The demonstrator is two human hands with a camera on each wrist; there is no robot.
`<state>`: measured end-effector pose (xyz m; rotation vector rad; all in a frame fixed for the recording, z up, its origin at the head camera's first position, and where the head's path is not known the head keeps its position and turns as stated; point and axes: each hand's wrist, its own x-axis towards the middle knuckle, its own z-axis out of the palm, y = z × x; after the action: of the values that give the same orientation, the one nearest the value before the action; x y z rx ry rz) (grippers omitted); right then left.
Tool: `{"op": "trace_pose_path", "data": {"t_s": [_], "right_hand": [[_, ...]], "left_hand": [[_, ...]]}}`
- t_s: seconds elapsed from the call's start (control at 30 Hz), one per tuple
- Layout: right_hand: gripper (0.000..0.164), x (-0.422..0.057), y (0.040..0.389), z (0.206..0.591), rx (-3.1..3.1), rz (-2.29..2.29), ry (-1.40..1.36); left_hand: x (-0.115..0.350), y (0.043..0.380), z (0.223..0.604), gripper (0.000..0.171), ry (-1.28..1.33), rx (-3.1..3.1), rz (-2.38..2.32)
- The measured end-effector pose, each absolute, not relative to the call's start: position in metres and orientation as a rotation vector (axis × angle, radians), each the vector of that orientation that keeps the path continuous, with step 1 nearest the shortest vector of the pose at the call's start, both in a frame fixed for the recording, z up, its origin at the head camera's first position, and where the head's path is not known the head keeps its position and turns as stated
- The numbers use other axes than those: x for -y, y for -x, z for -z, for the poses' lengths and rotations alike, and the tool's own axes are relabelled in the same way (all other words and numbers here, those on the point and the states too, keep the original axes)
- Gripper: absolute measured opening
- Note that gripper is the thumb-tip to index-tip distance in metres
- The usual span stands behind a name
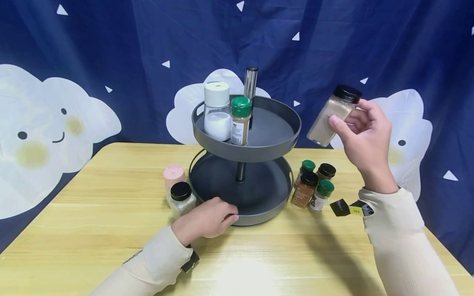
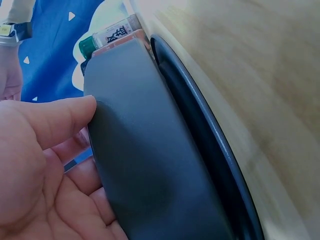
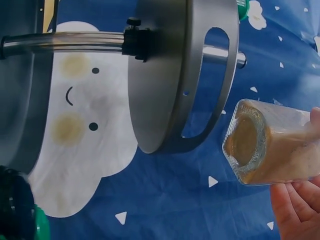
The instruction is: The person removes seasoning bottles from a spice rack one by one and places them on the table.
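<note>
My right hand point(image 1: 368, 137) holds a clear square spice jar point(image 1: 329, 119) with a black lid and tan powder, tilted in the air right of the upper tier. In the right wrist view the glass base of the jar faces the tier's handle slot. My left hand point(image 1: 207, 218) grips the front rim of the lower tray of a grey two-tier rack point(image 1: 255, 220); the left wrist view shows the thumb at the rim's edge and fingers curled behind its wall point(image 2: 140, 145). On the upper tier stand a white-capped jar point(image 1: 217, 119) of white grains and a green-capped spice bottle point(image 1: 240, 123).
Left of the rack are a pink-capped bottle point(image 1: 174, 176) and a black-lidded jar point(image 1: 182, 201), close to my left forearm. At right several small spice bottles point(image 1: 304, 191) with green or black caps cluster on the wooden table point(image 1: 92, 230). A blue cloud-print curtain point(image 1: 148, 37) hangs behind.
</note>
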<state>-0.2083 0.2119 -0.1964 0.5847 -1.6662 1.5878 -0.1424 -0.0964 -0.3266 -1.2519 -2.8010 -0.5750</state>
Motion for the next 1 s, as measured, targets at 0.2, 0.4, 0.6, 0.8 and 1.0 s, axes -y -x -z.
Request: {"op": "trace_pose_path", "data": {"t_s": [0.2, 0.4, 0.6, 0.8, 1.0], "right_hand": [[0.041, -0.219, 0.208, 0.208, 1.636, -1.632, -0.615], [0.041, -0.223, 0.205, 0.216, 1.717, -1.544, -0.559], [0.041, -0.226, 0.201, 0.225, 1.808, -1.47, -0.468], [0.044, -0.229, 0.198, 0.236, 1.96, -1.338, -0.389], [0.046, -0.233, 0.194, 0.246, 2.053, -1.289, -0.363]], "left_hand": [[0.096, 0.143, 0.327, 0.03, 1.247, 2.808, 0.572], [0.096, 0.143, 0.328, 0.03, 1.24, 2.812, 0.563], [0.095, 0.143, 0.327, 0.03, 1.237, 2.816, 0.553], [0.097, 0.143, 0.328, 0.029, 1.239, 2.816, 0.557], [0.097, 0.143, 0.327, 0.03, 1.254, 2.805, 0.569]]}}
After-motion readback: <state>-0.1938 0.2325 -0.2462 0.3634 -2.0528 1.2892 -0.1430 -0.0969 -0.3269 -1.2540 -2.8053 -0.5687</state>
